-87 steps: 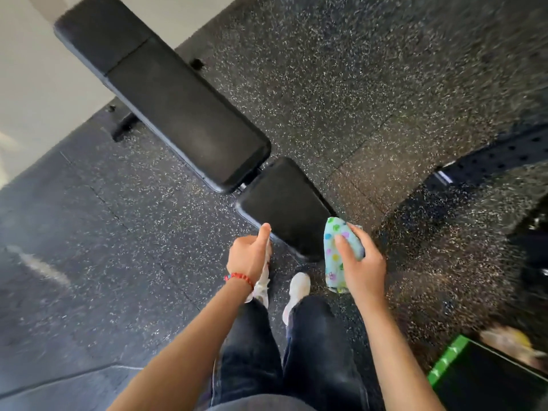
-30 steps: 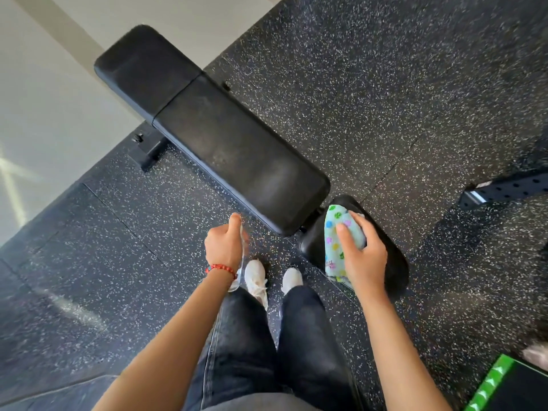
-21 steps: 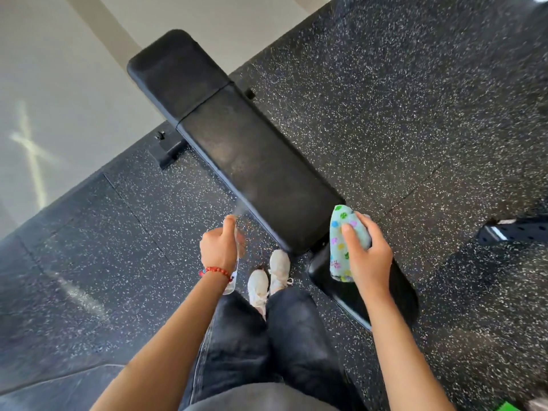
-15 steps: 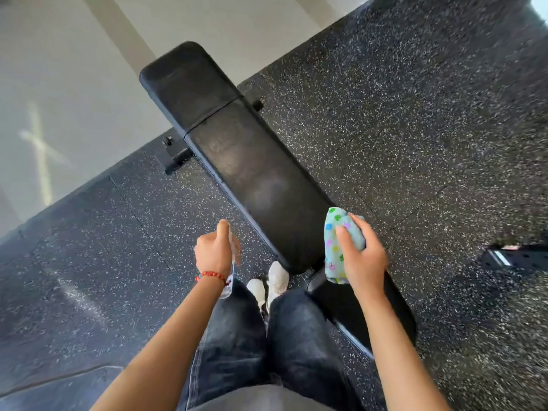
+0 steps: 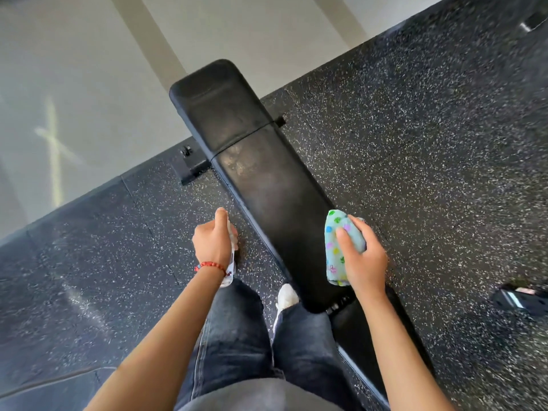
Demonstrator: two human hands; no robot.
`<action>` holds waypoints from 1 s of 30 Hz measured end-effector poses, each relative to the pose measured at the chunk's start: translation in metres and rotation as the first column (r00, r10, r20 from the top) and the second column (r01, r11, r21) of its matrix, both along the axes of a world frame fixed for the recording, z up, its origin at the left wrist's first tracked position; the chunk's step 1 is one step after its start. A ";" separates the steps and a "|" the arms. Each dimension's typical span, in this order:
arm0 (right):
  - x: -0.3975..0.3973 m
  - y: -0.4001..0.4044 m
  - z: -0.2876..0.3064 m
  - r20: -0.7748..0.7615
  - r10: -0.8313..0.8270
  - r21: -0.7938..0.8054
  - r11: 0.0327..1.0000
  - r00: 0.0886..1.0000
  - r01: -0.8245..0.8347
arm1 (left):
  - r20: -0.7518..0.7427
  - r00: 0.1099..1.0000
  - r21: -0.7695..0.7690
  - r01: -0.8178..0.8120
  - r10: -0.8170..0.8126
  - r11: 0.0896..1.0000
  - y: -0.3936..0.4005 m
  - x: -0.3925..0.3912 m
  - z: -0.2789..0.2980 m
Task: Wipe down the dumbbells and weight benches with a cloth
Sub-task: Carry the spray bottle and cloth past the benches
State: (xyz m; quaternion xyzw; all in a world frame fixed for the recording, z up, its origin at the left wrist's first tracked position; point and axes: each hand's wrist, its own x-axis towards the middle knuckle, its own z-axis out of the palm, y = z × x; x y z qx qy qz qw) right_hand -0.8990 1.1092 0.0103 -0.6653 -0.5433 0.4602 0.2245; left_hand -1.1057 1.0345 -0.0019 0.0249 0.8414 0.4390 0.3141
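My right hand (image 5: 363, 262) grips a folded spotted cloth (image 5: 341, 247) over the weight bench's (image 5: 267, 185) right edge; my left hand (image 5: 212, 247) clasps a clear spray bottle (image 5: 230, 266).

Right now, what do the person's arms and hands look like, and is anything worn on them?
Both forearms are bare, with no sleeves in view. The left hand has a thin bracelet of small red beads around its wrist. The right hand shows no ring, watch or band, and neither hand wears a glove.
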 end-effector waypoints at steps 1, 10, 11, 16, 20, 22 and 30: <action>-0.013 0.004 -0.001 0.003 -0.003 0.002 1.000 1.000 0.003 | 0.010 1.000 -0.011 0.006 -0.006 1.000 0.005 -0.014 -0.002; -0.145 0.034 0.005 0.005 -0.062 0.009 0.998 0.998 0.062 | 0.059 0.994 -0.035 0.091 -0.088 0.995 0.045 -0.143 -0.007; -0.157 0.037 0.005 0.001 -0.069 0.004 0.998 0.998 0.069 | 0.041 0.995 -0.051 0.097 -0.095 0.994 0.050 -0.154 -0.005; -0.202 0.052 0.010 -0.007 -0.069 -0.010 0.998 0.998 0.069 | 0.029 0.994 -0.062 0.105 -0.103 0.993 0.073 -0.198 -0.001; -0.227 0.069 0.008 0.002 -0.052 -0.014 0.999 0.999 0.052 | 0.014 0.994 -0.054 0.105 -0.105 0.993 0.088 -0.223 -0.006; -0.236 0.080 0.006 0.007 -0.042 -0.013 0.999 0.999 0.042 | 0.016 0.995 -0.053 0.102 -0.101 0.993 0.095 -0.232 -0.008; -0.272 0.130 -0.001 0.007 0.051 -0.003 0.999 0.999 -0.051 | 0.024 1.000 -0.046 -0.001 0.002 0.999 0.128 -0.264 -0.016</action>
